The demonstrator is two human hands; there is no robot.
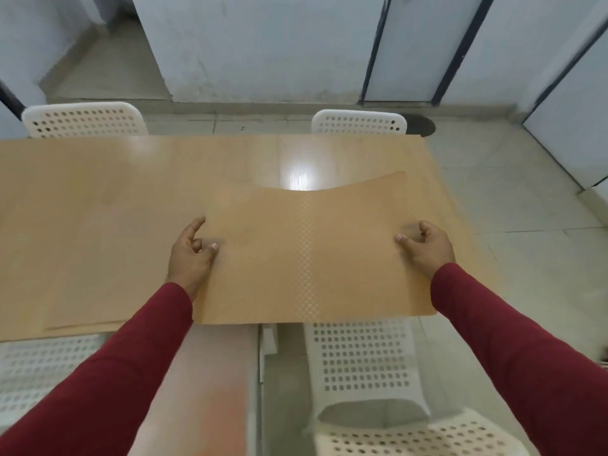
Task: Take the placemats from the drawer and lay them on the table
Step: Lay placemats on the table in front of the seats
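placemat (306,251) in hand, tan and thin, held by its two short sides above the right part of the table (98,199). left hand (192,255) pinches the left edge, thumb on top and fingers curled under; right hand (426,246) grips the right edge the same way. both arms are in dark red sleeves. the mat sags along its middle, its far edge bowing down toward the bright glare on the wood, and its near edge juts out past the table's near edge, over the gap in front of a white perforated chair (365,360).

another mat (82,311) of almost the same colour seems to lie flat at the near left of the table; its outline is faint and i cannot be sure of its edges. the drawer is not in view.

the step in hand looks like the laying down of this mat at the right-hand seat. next it probably needs to go forward so that its near edge clears the table's lip, then down flat, square to the table edge and level with the mat beside it, before both hands let go. since it is floppy, lowering the far edge first should keep it from folding.
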